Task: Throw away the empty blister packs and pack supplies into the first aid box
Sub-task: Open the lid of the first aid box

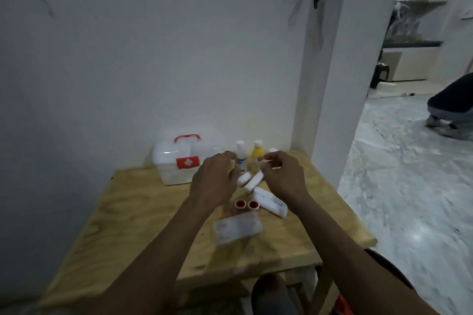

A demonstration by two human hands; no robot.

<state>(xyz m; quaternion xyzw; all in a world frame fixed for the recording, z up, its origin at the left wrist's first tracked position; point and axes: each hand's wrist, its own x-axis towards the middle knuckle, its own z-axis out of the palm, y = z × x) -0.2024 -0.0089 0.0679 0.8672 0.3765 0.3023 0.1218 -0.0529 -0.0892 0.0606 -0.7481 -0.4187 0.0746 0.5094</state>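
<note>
The white first aid box (176, 163), with a red handle and a red cross label, stands shut at the back of the wooden table (133, 215). Beside it stand a white bottle (240, 153), a yellow bottle (257, 152) and a white-capped one (273, 150). White bandage rolls (250, 180) and a white packet (271, 203) lie in the middle. Two red-cored tape rolls (247, 204) sit in front of them, and a clear blister pack (238, 227) lies nearest me. My left hand (215, 176) hovers over the rolls with loosely curled fingers, holding nothing I can see. My right hand (284, 171) has curled fingers near the bottles; blur hides whether it pinches anything.
A white wall runs behind the table and a pillar (332, 84) stands at its right back corner. To the right is open marble floor (409, 186), where another person (450, 107) crouches. A dark stool (276, 294) is under the table's front edge.
</note>
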